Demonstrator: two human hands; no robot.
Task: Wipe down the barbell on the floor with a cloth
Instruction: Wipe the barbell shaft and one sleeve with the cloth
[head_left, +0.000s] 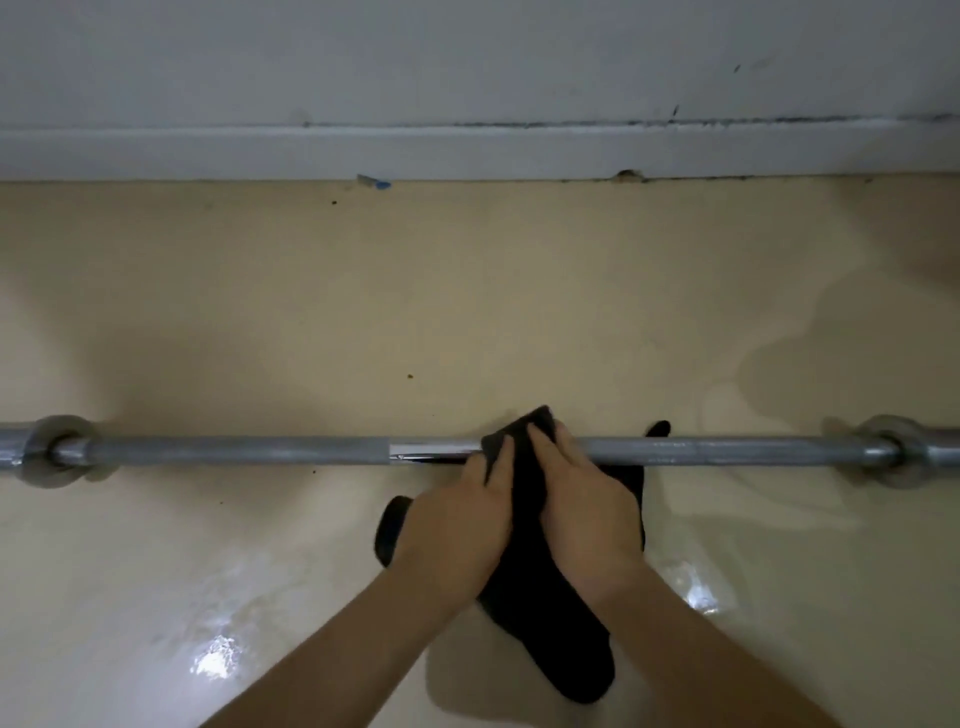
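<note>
Your left hand (462, 519) and right hand (587, 499) both pinch the black cloth (524, 499) (draped over the bar (234, 451)) on the floor (311, 312).

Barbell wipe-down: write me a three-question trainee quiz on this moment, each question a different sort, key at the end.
1. True or false: the black cloth is draped over the barbell.
2. Multiple choice: which hands press on the cloth? A) only the left hand B) only the right hand C) both
3. Fill in: the barbell lies on the floor, parallel to the white ____ behind it.

Key: 1 true; 2 C; 3 wall.
</note>
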